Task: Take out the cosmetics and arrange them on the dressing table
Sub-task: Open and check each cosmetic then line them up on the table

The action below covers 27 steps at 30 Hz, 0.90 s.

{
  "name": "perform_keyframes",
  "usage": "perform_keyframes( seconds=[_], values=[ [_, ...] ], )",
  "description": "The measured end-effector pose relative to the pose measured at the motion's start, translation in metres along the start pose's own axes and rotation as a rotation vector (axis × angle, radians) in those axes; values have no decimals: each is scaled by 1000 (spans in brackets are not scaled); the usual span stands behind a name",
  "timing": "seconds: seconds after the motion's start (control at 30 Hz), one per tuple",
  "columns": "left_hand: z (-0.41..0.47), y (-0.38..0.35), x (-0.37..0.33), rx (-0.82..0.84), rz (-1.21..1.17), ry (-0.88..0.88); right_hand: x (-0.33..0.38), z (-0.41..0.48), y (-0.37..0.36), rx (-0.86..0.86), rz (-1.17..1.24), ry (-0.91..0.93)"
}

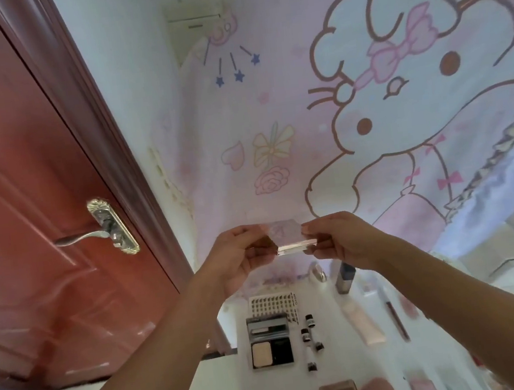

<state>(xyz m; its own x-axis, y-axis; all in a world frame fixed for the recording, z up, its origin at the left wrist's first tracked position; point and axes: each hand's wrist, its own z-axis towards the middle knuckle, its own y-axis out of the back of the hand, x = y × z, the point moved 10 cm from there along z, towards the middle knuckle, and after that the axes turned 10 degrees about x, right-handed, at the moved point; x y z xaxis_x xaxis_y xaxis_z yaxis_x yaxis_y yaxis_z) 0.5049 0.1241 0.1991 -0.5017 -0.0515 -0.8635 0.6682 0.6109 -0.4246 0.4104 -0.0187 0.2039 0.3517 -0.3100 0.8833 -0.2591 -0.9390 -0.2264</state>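
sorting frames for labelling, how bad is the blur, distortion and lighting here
Head view: the wide lens bows the door frame; the small case held by left hand and right hand is soft; the pink tube smears, the powder compact reads crisp; light flat, washed-out, no hard shadows.

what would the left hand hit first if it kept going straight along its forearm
Probably the pink cartoon cloth on the wall behind: the left hand, pinching a pink compact, has nothing else ahead of it, though depth is unclear.
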Motion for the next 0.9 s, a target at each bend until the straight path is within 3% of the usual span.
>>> perform_keyframes(
  seconds=[0.4,0.67,0.9],
  values=[
    [1,-33,-22,333,-72,-44,18,-1,-16,204,163,-110],
    [3,-29,-27,192,-149,-163,18,-3,-13,157,109,-74],
    [5,-15,-32,79,-131,-228,32,-11,-14,165,-225,80]
  ],
)
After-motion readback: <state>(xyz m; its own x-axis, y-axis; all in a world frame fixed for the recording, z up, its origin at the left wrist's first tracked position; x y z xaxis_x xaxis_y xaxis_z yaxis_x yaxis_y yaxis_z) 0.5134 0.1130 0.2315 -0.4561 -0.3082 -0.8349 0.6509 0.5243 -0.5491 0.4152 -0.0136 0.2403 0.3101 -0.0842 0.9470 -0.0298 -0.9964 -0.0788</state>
